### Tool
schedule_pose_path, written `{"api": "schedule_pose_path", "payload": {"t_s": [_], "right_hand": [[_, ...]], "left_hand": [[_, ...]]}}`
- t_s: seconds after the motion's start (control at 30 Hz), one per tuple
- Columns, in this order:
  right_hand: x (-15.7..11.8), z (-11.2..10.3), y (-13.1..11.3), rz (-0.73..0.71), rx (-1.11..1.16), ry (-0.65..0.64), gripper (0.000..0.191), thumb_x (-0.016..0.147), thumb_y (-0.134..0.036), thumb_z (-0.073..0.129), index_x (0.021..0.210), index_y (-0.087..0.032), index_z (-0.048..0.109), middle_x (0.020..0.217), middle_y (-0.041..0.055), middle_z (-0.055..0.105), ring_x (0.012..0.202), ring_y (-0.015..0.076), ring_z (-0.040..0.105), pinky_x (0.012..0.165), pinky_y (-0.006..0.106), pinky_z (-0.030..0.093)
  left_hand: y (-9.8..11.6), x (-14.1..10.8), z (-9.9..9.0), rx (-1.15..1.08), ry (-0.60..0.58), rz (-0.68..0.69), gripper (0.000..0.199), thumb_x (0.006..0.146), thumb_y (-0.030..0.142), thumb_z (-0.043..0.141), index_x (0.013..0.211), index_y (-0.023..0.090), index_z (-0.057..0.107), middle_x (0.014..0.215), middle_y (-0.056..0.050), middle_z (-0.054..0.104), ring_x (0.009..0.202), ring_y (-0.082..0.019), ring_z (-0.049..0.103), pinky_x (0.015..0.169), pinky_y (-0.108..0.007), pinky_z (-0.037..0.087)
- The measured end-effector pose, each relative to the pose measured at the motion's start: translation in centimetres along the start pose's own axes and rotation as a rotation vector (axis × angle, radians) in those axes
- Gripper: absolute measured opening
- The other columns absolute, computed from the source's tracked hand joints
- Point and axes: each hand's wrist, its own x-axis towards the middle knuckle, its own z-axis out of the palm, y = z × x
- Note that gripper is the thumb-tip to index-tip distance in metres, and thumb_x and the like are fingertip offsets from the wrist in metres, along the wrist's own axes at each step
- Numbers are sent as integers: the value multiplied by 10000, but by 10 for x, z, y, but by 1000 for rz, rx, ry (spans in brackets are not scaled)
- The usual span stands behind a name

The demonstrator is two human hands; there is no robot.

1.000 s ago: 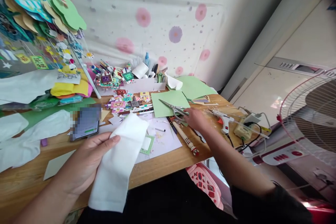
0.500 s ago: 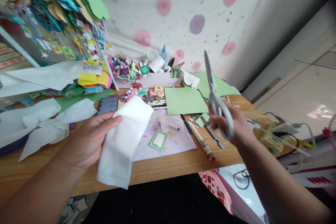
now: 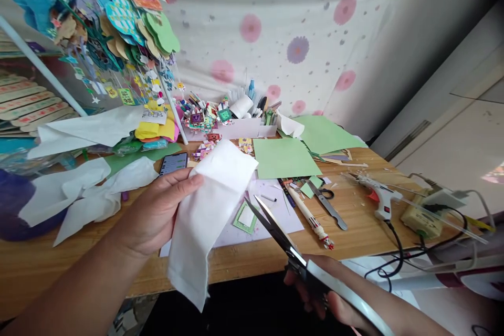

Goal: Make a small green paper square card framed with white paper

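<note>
My left hand (image 3: 163, 210) pinches a folded strip of white cloth or soft paper (image 3: 210, 205) between thumb and fingers, above the near edge of the table. Low on the right, my right hand (image 3: 315, 289) is closed round the handles of large scissors (image 3: 289, 244). Their blades are slightly parted and point up and left toward the strip, with a gap between. Behind the blades, a small green card with a white centre (image 3: 246, 218) lies on a stained white sheet (image 3: 281, 220).
A green sheet (image 3: 287, 157), a grey craft knife (image 3: 328, 207) and a white pen-like stick (image 3: 313, 218) lie on the table. A glue gun (image 3: 380, 194) with a cord sits at right. White cloth pieces (image 3: 106, 189) and a phone (image 3: 173, 163) are at left.
My right hand has come down and nearer with the scissors, which turned from upright to pointing left with blades parted. The view has tilted and shifted; the white strip stays in my left hand.
</note>
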Motion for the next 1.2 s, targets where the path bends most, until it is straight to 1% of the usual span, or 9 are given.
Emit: {"api": "schedule_pose_path", "payload": {"t_s": [0.07,0.17,0.27,0.4,0.5,0.7,0.87,1.07,1.2], "right_hand": [[4,0,-2,-67,2,-39,790,829,-786,307,1197,-146,588,969,147,645,794,211,613,708,316,527],[8,2,-3,-68,-15,-40,798,828,-784,320,1208,-131,576,1028,171,637,851,225,605,749,333,523],[11,2,-6,-46,-24,-54,813,810,-806,315,1171,-132,590,942,138,632,786,208,582,707,317,511],[13,-2,-10,-36,-43,-59,817,807,-817,284,1120,-135,608,829,98,607,736,200,556,690,313,489],[10,-4,-5,-17,-14,-86,795,815,-805,293,1145,-147,595,829,90,598,722,195,547,689,309,489],[8,0,5,24,40,-116,789,817,-801,287,1172,-159,578,826,79,572,716,193,536,696,323,494],[15,0,-4,2,70,-127,843,767,-847,307,1148,-153,596,826,72,566,694,182,524,673,308,490],[21,-5,-11,-18,-20,-111,878,768,-853,284,1136,-122,602,838,89,585,706,187,514,662,301,473],[24,-5,-12,-14,-70,-105,846,786,-841,270,1122,-142,609,822,74,586,692,181,510,631,287,460]], "left_hand": [[-2,0,0,4,1,-9,322,604,290,858,893,183,766,807,-62,779,593,-150,668,547,-217,543],[-6,1,-1,18,-28,-34,330,620,283,851,918,172,761,771,-57,774,578,-145,667,544,-216,545],[-10,1,-1,27,-53,-42,311,632,280,846,906,163,758,732,-48,768,576,-147,669,538,-213,541],[-12,0,-2,35,-33,-44,277,618,281,856,844,158,754,718,-43,765,575,-143,664,518,-193,528],[-11,0,-6,35,-4,-34,311,596,288,867,858,167,751,743,-49,771,567,-151,662,514,-207,530],[-12,3,-12,-34,-8,-3,359,600,313,858,916,182,747,836,-63,780,655,-192,698,597,-247,560],[-19,5,-7,11,-38,-52,329,602,332,861,869,174,749,760,-61,768,568,-170,668,518,-231,534],[-21,1,-4,141,-19,-76,333,593,335,867,839,146,744,673,-45,735,547,-144,637,513,-214,518],[-23,1,-8,211,-16,-86,330,581,379,863,763,141,726,620,-39,697,532,-157,625,484,-218,491]]}}
